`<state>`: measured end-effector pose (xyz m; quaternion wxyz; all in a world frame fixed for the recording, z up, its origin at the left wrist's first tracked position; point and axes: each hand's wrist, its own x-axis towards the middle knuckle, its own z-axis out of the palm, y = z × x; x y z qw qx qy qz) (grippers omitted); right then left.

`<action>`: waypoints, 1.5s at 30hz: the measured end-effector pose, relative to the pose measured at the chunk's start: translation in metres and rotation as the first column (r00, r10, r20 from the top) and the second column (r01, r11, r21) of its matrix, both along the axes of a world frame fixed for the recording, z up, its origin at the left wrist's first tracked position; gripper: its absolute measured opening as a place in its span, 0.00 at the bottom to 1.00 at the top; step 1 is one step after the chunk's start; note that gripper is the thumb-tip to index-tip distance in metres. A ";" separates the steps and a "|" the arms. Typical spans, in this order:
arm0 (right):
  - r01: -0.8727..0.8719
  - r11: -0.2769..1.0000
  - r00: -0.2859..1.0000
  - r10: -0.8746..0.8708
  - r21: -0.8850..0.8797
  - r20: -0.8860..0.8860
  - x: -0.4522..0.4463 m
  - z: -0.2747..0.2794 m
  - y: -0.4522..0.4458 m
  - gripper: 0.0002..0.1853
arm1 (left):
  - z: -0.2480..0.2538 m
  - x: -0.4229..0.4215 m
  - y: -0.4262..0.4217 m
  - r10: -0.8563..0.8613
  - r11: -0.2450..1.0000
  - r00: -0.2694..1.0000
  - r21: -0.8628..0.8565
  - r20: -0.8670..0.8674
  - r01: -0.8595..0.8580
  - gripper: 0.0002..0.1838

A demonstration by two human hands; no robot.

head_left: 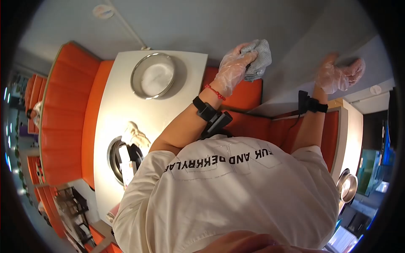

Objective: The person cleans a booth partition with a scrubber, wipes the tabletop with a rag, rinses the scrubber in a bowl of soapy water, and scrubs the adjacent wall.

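My left hand (236,65), in a clear plastic glove, has its fingers wrapped round a folded grey cloth (258,60). The cloth is held up in front of the grey wall (190,25); whether it touches the wall I cannot tell. Over to the right, my right hand (339,76) is raised near the same wall, gloved too. Its thumb stands apart from the loosely bent fingers, and nothing shows in it. Left of my left arm, a round metal basin (134,80) with whitish, foamy-looking contents stands on the white table (122,101).
A pale crumpled glove or cloth (137,134) lies on the table beside a dark round container (113,158) with things in it. Orange bench seats (63,122) flank the table, another orange seat (240,95) lies below my hands. A metal bowl (348,187) is at far right.
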<state>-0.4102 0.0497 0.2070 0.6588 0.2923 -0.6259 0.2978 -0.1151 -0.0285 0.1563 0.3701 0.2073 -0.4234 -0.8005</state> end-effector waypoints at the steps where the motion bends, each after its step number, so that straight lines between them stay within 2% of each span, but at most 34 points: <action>1: 0.034 0.999 0.999 -0.034 -0.014 -0.001 -0.001 -0.002 -0.001 0.40 | -0.002 0.009 0.006 0.035 0.999 0.999 0.021 -0.019 -0.035 0.25; 5: 0.040 0.999 0.999 -0.040 0.015 0.021 0.010 0.009 0.000 0.41 | -0.006 0.040 0.021 0.112 0.988 0.992 0.112 -0.062 -0.105 0.26; 8: 0.022 0.997 0.995 -0.029 0.078 0.098 0.028 0.014 0.011 0.43 | -0.003 0.061 0.034 0.165 0.976 0.986 0.145 -0.002 -0.162 0.25; 13: -0.006 0.997 0.978 -0.011 0.079 0.206 0.015 0.007 0.010 0.46 | -0.005 0.070 0.046 0.160 0.974 0.984 0.174 -0.082 -0.144 0.24; 15: -0.053 0.994 0.961 0.026 0.091 0.276 0.009 0.001 0.009 0.39 | -0.011 0.072 0.047 0.153 0.975 0.986 0.170 -0.071 -0.139 0.24; 17: 0.252 0.954 0.962 -0.265 0.159 0.062 -0.007 -0.026 0.006 0.32 | -0.014 0.075 0.049 0.139 0.976 0.990 0.175 -0.037 -0.131 0.24; 18: 0.561 0.815 0.824 -0.533 0.142 -0.193 -0.021 -0.063 0.004 0.30 | -0.018 0.074 0.047 0.135 0.978 0.990 0.168 -0.045 -0.126 0.23; 19: 0.861 0.474 0.496 -0.699 0.185 -0.516 -0.014 -0.060 0.021 0.29 | -0.024 0.076 0.045 0.128 0.980 0.990 0.163 -0.058 -0.117 0.23; 20: 0.990 0.131 0.033 -0.606 -0.059 -0.795 -0.005 -0.055 0.038 0.29 | -0.028 0.076 0.043 0.122 0.981 0.990 0.158 -0.073 -0.109 0.22; 21: 0.908 -0.228 -0.416 -0.401 -0.351 -0.816 0.045 -0.037 0.051 0.32 | -0.029 0.075 0.044 0.117 0.980 0.990 0.173 -0.077 -0.102 0.21; 22: 0.622 -0.359 -0.749 -0.015 -0.696 -0.662 0.095 -0.019 0.064 0.34 | -0.030 0.074 0.043 0.091 0.983 0.993 0.167 -0.075 -0.078 0.20; 23: 0.228 -0.365 -0.946 0.135 -0.903 -0.293 0.135 -0.011 0.061 0.37 | -0.031 0.071 0.042 0.074 0.985 0.995 0.162 -0.065 -0.063 0.19; 24: -0.202 -0.300 -0.957 0.262 -0.932 0.123 0.168 -0.007 0.055 0.39 | -0.030 0.066 0.043 0.044 0.987 0.997 0.155 -0.066 -0.034 0.20; 25: -0.588 -0.192 -0.791 0.340 -0.786 0.509 0.187 -0.005 0.052 0.42 | -0.029 0.066 0.043 0.026 0.989 0.998 0.147 -0.063 -0.017 0.20; 27: -0.221 -0.215 -0.969 0.157 -0.951 0.190 0.205 -0.004 0.049 0.43 | -0.028 0.071 0.043 0.016 0.992 0.997 0.128 -0.074 -0.006 0.20; 28: -0.021 -0.199 -0.999 0.054 -0.980 0.010 0.212 -0.003 0.045 0.43 | -0.027 0.070 0.041 0.019 0.994 0.995 0.113 -0.094 -0.008 0.20; 31: 0.192 -0.184 -0.981 -0.008 -0.964 -0.194 0.217 -0.002 0.038 0.44 | -0.012 0.071 0.044 0.045 0.996 0.983 0.084 -0.179 -0.030 0.20; 33: 0.215 -0.152 -0.977 -0.048 -0.965 -0.210 0.220 -0.002 0.034 0.42 | -0.002 0.071 0.046 0.066 0.993 0.974 0.115 -0.216 -0.041 0.21; 34: 0.212 -0.112 -0.977 -0.047 -0.971 -0.208 0.224 -0.001 0.032 0.41 | 0.003 0.073 0.047 0.071 0.993 0.991 0.099 -0.117 -0.060 0.23; 35: 0.208 -0.073 -0.978 -0.042 -0.975 -0.205 0.228 -0.001 0.030 0.41 | 0.003 0.075 0.048 0.070 0.997 0.993 0.051 -0.092 -0.066 0.23; 37: 0.129 -0.092 -0.991 -0.058 -0.987 -0.124 0.231 -0.019 0.024 0.37 | 0.003 0.074 0.050 0.063 0.997 0.997 -0.045 -0.047 -0.066 0.22; 38: 0.088 -0.104 -0.995 -0.061 -0.991 -0.082 0.232 -0.025 0.021 0.35 | -0.004 0.073 0.047 0.063 0.997 0.997 -0.035 -0.046 -0.065 0.21; 40: -0.224 -0.096 -0.974 0.016 -0.970 0.224 0.235 -0.026 0.020 0.30 | -0.029 0.068 0.037 0.056 0.998 0.998 -0.018 -0.041 -0.057 0.19; 41: -0.376 -0.078 -0.926 0.057 -0.923 0.373 0.236 -0.026 0.020 0.27 | -0.043 0.069 0.033 0.114 0.969 0.992 -0.227 0.056 -0.099 0.18; 42: -0.565 -0.062 -0.815 0.196 -0.823 0.545 0.236 -0.022 0.022 0.24 | -0.056 0.072 0.027 0.179 0.896 0.975 -0.431 0.132 -0.106 0.17; 43: -0.733 0.003 -0.639 0.338 -0.680 0.691 0.230 -0.012 0.028 0.21 | -0.049 0.070 0.031 0.167 0.878 0.981 -0.468 0.100 -0.102 0.16; 44: -0.859 0.122 -0.394 0.464 -0.497 0.794 0.217 0.000 0.036 0.18 | -0.041 0.068 0.034 0.153 0.858 0.986 -0.504 0.067 -0.099 0.15; 45: -0.877 0.208 -0.187 0.682 -0.434 0.707 0.202 0.012 0.042 0.17 | -0.022 0.073 0.045 0.064 0.922 0.996 -0.378 -0.056 -0.081 0.14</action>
